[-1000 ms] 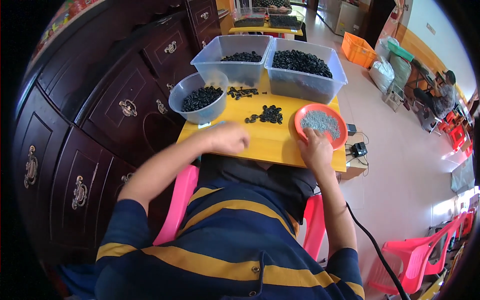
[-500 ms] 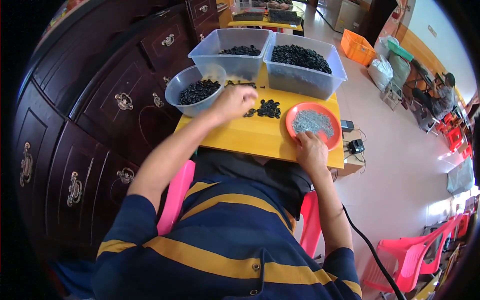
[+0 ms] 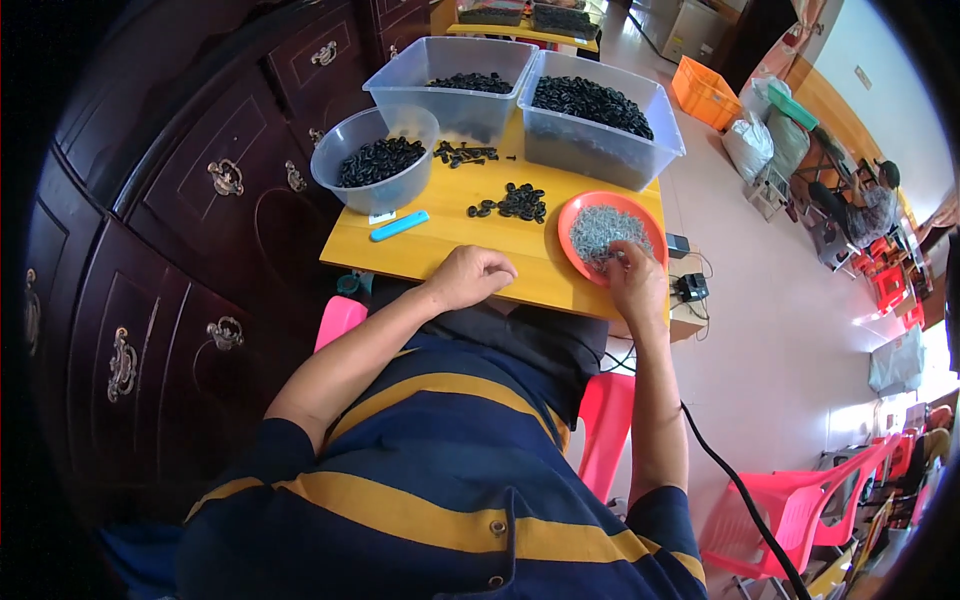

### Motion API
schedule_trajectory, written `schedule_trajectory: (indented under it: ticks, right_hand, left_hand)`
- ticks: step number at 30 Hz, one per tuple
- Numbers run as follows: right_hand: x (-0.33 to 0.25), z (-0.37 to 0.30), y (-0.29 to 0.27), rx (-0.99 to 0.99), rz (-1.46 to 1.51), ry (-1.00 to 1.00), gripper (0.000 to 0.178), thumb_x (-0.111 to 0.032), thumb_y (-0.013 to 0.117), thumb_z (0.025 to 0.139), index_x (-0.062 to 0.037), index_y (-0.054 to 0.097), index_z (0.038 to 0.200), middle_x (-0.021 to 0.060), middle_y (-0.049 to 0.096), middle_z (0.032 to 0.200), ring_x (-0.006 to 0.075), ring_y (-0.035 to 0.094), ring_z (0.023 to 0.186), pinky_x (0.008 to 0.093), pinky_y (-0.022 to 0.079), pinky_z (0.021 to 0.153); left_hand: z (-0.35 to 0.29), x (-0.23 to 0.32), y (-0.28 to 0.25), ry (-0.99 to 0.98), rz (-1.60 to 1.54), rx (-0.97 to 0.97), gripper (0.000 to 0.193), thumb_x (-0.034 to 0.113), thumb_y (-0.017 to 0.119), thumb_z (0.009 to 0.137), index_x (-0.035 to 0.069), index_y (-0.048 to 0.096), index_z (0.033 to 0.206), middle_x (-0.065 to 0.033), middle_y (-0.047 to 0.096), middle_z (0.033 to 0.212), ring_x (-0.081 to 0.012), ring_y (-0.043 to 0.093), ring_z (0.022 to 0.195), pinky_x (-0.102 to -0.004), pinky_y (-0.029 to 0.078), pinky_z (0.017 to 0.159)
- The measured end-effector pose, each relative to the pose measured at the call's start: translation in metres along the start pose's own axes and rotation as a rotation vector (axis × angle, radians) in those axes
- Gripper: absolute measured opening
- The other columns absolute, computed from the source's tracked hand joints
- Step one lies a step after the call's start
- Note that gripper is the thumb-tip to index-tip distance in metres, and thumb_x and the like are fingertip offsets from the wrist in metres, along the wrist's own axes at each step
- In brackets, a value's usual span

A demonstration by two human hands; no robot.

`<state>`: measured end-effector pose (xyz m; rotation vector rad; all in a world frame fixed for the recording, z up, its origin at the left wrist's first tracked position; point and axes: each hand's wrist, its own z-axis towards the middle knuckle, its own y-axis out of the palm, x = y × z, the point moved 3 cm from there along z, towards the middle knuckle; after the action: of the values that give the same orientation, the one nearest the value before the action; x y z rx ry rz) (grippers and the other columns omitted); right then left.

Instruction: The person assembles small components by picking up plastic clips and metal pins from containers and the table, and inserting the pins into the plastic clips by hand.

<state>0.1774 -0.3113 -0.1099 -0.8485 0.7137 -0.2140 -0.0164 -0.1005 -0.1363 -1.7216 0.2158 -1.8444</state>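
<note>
My left hand [image 3: 470, 277] is over the near edge of the yellow table, its fingers curled with thumb and forefinger close together. Whatever it may hold is too small or hidden to make out. Over the near right part of an orange-red plate [image 3: 565, 222], my right hand [image 3: 637, 282] pinches its fingertips at a heap of small silvery metal pieces [image 3: 603, 232]. Between the hands and the tubs lie a cluster of small black oval parts [image 3: 522, 202] and a group of black elongated pieces [image 3: 462, 155]. A light blue bar-shaped thing [image 3: 399, 226] lies left of them.
A round clear bowl [image 3: 408, 190] of black parts stands at the table's left. Behind it are two clear rectangular tubs [image 3: 455, 62] [image 3: 600, 155] with more. Dark drawers [image 3: 230, 180] rise on the left. A black cable [image 3: 735, 480] hangs beside my right arm. Another person [image 3: 875, 210] sits far right.
My left hand has come back from beside the bowl and black pieces to the near table edge. The blue bar shows now. My right hand remains at the plate, its fingertips in the heap.
</note>
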Motion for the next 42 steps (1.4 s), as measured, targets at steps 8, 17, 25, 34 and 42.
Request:
schedule_trajectory:
  ticks: [8,17,25,34,42]
  right_hand:
    - [0.001,0.013,0.002,-0.117,-0.249,-0.011,0.016,-0.020,0.067,0.080,-0.0096,0.074,0.091,0.0153,0.068,0.096,0.0350,0.067,0.090,0.0452,0.054,0.080]
    - [-0.002,0.027,0.003,-0.150,-0.294,0.013,0.018,-0.025,0.065,0.082,-0.0117,0.075,0.085,0.0150,0.070,0.089,0.0345,0.069,0.083,0.0460,0.055,0.075]
    - [-0.001,0.019,-0.015,-0.025,-0.074,0.052,0.018,-0.024,0.065,0.084,-0.0095,0.075,0.089,0.0156,0.071,0.087,0.0325,0.070,0.081,0.0421,0.055,0.073]
    - [-0.050,-0.026,0.000,-0.287,0.685,0.202,0.018,-0.019,0.069,0.092,-0.0002,0.070,0.091,0.0007,0.065,0.076,0.0076,0.059,0.072,0.0262,0.049,0.066]
    - [-0.074,-0.051,0.022,-0.561,1.165,0.384,0.018,-0.023,0.071,0.094,-0.0061,0.070,0.099,-0.0027,0.067,0.082,0.0041,0.056,0.069,0.0194,0.045,0.065]
  left_hand:
    - [-0.002,-0.001,0.002,0.026,0.024,0.084,0.016,0.013,0.067,0.089,0.000,0.073,0.097,-0.0034,0.070,0.078,-0.0076,0.061,0.068,-0.0246,0.050,0.065]
    - [-0.005,0.005,0.003,0.044,0.047,0.157,0.015,0.014,0.067,0.088,0.001,0.074,0.094,-0.0027,0.068,0.071,-0.0065,0.059,0.063,-0.0242,0.048,0.060]
    - [-0.005,0.010,0.003,0.031,0.024,0.162,0.013,0.012,0.068,0.087,0.002,0.074,0.093,-0.0021,0.068,0.071,-0.0061,0.059,0.063,-0.0238,0.048,0.061]
    - [-0.016,0.085,0.009,0.199,-0.006,0.159,0.013,0.003,0.074,0.082,0.000,0.070,0.095,-0.0030,0.066,0.073,-0.0075,0.058,0.059,-0.0225,0.046,0.055]
    - [-0.025,0.095,0.010,0.237,-0.021,0.198,0.009,0.005,0.073,0.081,0.004,0.071,0.090,-0.0074,0.066,0.075,-0.0145,0.059,0.059,-0.0290,0.046,0.055]
